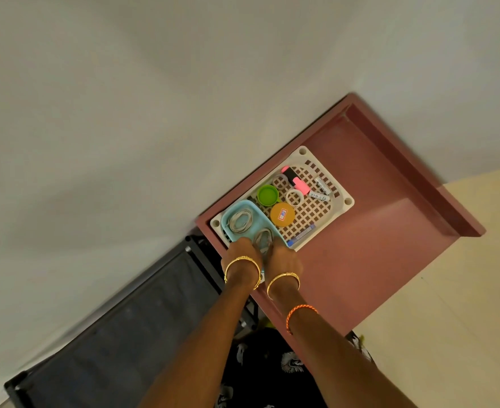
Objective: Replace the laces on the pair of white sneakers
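Two coiled grey-white laces lie in a light blue tray; one coil sits at the far end and the other coil at the near end. My left hand and my right hand meet at the near coil with fingers curled down onto it. The fingertips are hidden behind the backs of the hands. Both wrists wear gold bangles, and the right forearm has an orange thread. No sneakers are in view.
The blue tray sits in a white lattice basket on a reddish-brown shelf top. The basket also holds a green lid, an orange round tin, pink highlighters, tape rings and pens. A black fabric rack stands to the left.
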### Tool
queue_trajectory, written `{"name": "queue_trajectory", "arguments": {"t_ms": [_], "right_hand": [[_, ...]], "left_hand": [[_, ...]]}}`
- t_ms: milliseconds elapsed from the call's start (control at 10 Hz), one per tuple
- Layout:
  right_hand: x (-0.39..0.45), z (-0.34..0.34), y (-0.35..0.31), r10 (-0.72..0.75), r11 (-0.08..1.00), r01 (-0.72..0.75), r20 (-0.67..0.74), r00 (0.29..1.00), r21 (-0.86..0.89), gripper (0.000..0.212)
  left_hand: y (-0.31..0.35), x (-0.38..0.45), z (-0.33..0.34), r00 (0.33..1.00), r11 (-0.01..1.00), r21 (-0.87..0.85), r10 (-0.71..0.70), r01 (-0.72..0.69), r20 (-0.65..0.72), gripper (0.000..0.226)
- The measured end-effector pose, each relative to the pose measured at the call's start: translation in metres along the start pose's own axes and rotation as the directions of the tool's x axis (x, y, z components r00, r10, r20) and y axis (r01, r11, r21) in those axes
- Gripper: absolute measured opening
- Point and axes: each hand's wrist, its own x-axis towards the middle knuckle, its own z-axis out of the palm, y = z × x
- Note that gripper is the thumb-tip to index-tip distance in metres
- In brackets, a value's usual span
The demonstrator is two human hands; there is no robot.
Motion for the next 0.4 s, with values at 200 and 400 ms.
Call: {"name": "queue_trajectory", "arguments": {"t_ms": [200, 400], "right_hand": [[-0.009, -0.001, 0.005, -0.075, 0.997, 0.071, -0.116, 0.990, -0.035, 0.027], [-0.016, 0.001, 0.019, -0.152, 0.939, 0.270, -0.443, 0.883, 0.215, 0.017]], "left_hand": [[-0.003, -0.012, -0.005, 0.998, 0.997, -0.053, 0.056, -0.056, 0.001, 0.027], [-0.012, -0.037, -0.009, 0.951, 0.947, -0.225, 0.167, -0.228, -0.261, 0.021]]}}
